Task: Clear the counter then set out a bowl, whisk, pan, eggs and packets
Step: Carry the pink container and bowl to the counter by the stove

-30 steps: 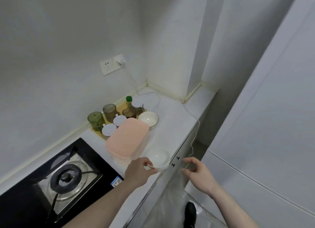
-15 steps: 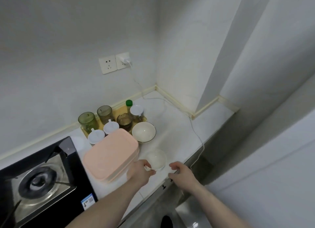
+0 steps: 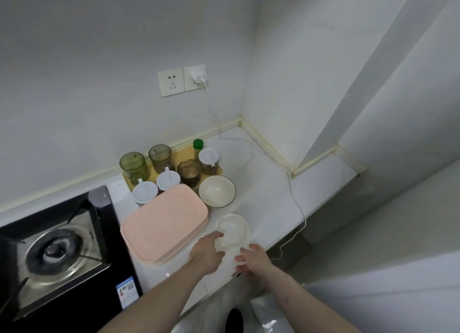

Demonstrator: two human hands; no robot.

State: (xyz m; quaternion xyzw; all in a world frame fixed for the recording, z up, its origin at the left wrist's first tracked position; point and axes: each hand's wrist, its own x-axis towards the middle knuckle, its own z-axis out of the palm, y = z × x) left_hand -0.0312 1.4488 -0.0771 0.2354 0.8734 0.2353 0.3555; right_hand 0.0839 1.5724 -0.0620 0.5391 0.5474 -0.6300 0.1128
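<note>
Small white bowl gripped by left hand, right hand fingers curled at its near rim

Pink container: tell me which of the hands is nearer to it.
Left. The left hand grips the small white bowl right beside the pink container; the right hand is at the bowl's far side.

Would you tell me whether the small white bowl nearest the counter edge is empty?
Empty: the small white bowl shows only its bare white inside.
</note>
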